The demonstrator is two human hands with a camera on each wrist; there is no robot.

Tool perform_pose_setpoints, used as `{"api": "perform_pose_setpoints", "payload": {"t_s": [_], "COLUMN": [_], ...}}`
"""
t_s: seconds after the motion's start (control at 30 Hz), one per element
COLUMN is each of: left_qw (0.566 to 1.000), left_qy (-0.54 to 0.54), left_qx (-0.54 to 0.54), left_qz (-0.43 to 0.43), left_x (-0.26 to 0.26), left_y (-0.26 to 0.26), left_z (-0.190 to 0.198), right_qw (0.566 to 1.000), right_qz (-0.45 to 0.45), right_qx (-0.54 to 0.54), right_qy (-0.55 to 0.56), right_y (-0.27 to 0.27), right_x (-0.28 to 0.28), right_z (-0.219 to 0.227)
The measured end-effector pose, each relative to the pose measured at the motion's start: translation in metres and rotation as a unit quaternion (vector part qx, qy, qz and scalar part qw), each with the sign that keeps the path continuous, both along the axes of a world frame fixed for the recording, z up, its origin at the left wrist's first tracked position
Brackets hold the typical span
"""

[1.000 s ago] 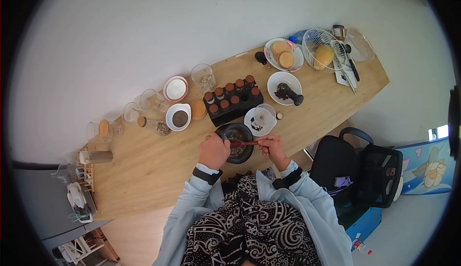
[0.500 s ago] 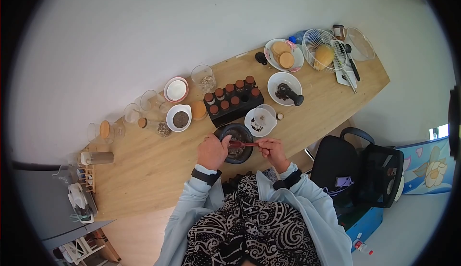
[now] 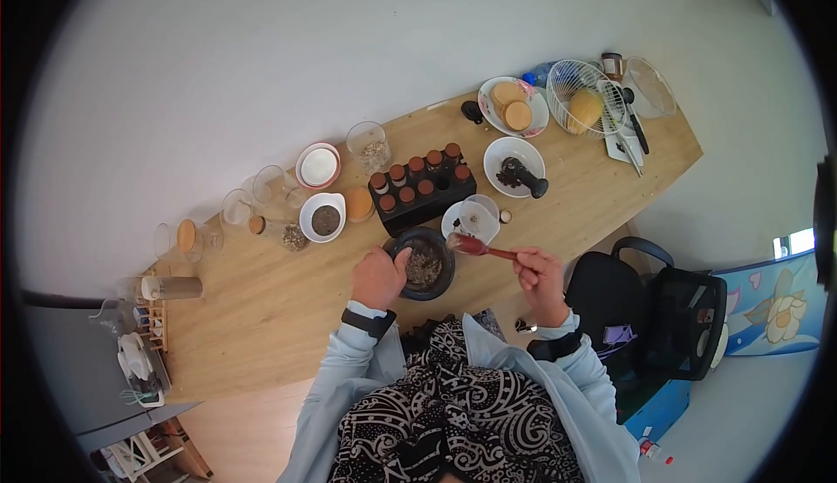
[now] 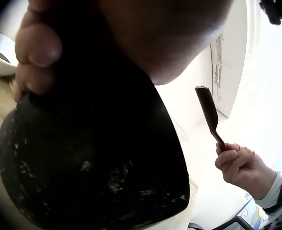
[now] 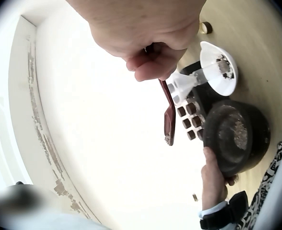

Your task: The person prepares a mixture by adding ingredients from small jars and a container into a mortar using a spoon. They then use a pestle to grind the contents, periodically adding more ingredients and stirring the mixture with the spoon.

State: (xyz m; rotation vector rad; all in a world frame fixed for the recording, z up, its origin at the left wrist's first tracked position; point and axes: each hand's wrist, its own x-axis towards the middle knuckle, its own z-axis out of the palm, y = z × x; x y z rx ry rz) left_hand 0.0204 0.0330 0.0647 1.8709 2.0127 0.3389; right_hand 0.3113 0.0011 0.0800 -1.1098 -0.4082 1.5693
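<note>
A dark stone mortar (image 3: 424, 265) holds crushed brownish bits. My left hand (image 3: 377, 279) grips its left rim, thumb over the edge; in the left wrist view, fingers curl on the mortar's dark side (image 4: 102, 163). My right hand (image 3: 540, 284) pinches the handle of a red-brown scoop (image 3: 471, 245), raised to the right of the mortar. Some material lies at the tip of the scoop (image 5: 169, 125) in the right wrist view. Just beyond the scoop, a white dish (image 3: 451, 221) has a clear funnel (image 3: 479, 219) over it.
Behind the mortar stands a black rack (image 3: 422, 201) of cork-topped vials. To its right, a white bowl (image 3: 514, 153) holds a dark pestle (image 3: 526, 178). A bowl of dark grains (image 3: 325, 220) and glass jars stand left. A wire basket (image 3: 571, 78) sits at the far right.
My right hand has lifted the scoop out of the mortar and moved right with it. My left hand still grips the mortar rim.
</note>
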Motion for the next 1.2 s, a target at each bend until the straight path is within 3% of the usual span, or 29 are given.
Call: {"api": "perform_pose_setpoints", "payload": {"t_s": [0.07,0.13,0.27,0.33,0.37,0.4,0.43,0.47,0.53,0.63,0.77,0.83,0.97,1.03,1.13,1.2], "left_qw": [1.0,1.0,0.999,0.999,0.999,0.999,1.0,1.0,1.0,1.0,1.0,1.0,0.999,0.999,0.999,0.999], "left_qy": [-0.002,0.017,0.022,0.02,0.02,0.02,0.021,0.021,0.021,0.024,0.022,0.024,0.031,0.028,0.025,0.025], "left_qx": [0.003,0.003,0.025,0.022,0.023,0.019,0.016,0.017,0.013,0.008,0.01,0.0,0.014,0.012,0.022,0.017], "left_qz": [-0.001,-0.008,-0.016,-0.016,-0.016,-0.015,-0.014,-0.014,-0.012,-0.012,-0.017,-0.012,-0.016,-0.016,-0.015,-0.018], "left_x": [0.0,-0.001,-0.002,-0.002,-0.002,-0.001,-0.001,-0.002,-0.002,-0.001,-0.002,0.0,0.0,0.0,-0.001,-0.002], "left_y": [0.0,0.0,-0.002,-0.002,-0.002,-0.002,-0.002,-0.002,-0.002,-0.002,-0.002,-0.001,0.0,-0.001,-0.001,-0.001], "left_z": [0.001,-0.002,-0.006,-0.006,-0.006,-0.006,-0.006,-0.006,-0.007,-0.006,-0.007,-0.005,-0.005,-0.005,-0.008,-0.009], "right_qw": [0.999,0.991,0.974,0.919,0.918,0.831,0.714,0.714,0.57,0.533,0.554,0.604,0.581,0.534,0.554,0.566], "right_qz": [-0.023,-0.075,-0.083,-0.056,-0.057,-0.026,0.005,0.005,0.012,0.019,0.006,0.082,0.161,0.183,0.257,0.255], "right_qx": [0.021,0.063,0.087,0.156,0.157,0.257,0.347,0.348,0.44,0.446,0.48,0.511,0.491,0.484,0.478,0.478], "right_qy": [-0.009,-0.087,-0.19,-0.359,-0.359,-0.492,-0.608,-0.608,-0.693,-0.719,-0.681,-0.606,-0.629,-0.669,-0.631,-0.622], "right_y": [0.004,0.009,0.012,0.01,0.01,0.011,0.011,0.012,0.012,0.007,-0.003,-0.005,-0.001,0.002,-0.005,-0.004], "right_x": [0.008,0.012,0.01,0.004,0.003,0.002,0.0,-0.002,-0.005,-0.006,-0.009,-0.023,-0.045,-0.054,-0.063,-0.059], "right_z": [0.009,0.016,0.023,0.022,0.022,0.022,0.022,0.022,0.024,0.034,0.046,0.045,-0.006,-0.027,-0.024,-0.009]}}
